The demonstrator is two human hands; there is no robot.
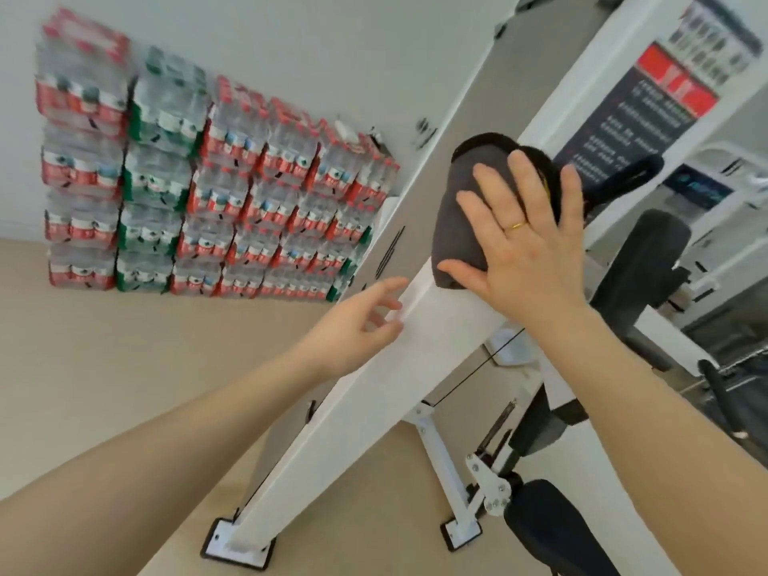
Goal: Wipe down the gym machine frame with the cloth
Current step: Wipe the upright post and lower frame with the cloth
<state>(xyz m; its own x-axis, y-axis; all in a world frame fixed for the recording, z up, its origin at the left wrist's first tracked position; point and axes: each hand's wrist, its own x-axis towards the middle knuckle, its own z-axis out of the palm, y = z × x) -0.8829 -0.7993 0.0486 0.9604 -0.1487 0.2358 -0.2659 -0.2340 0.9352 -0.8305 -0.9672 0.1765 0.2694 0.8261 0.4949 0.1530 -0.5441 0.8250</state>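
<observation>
A white gym machine frame [374,392] slants from a floor plate at the bottom up to the top right. A dark grey cloth [461,226] lies folded over the frame's upper part. My right hand [523,239] presses flat on the cloth with straight, spread fingers; a gold ring is on one finger. My left hand [361,322] rests against the frame's left edge just below the cloth, fingers loosely bent and holding nothing.
Stacked packs of bottled water [187,180] stand against the white wall at the left. Black seat pads [648,259] and a lower pad [552,530] sit to the right of the frame. A label panel [648,106] is on the upper frame. The floor is beige.
</observation>
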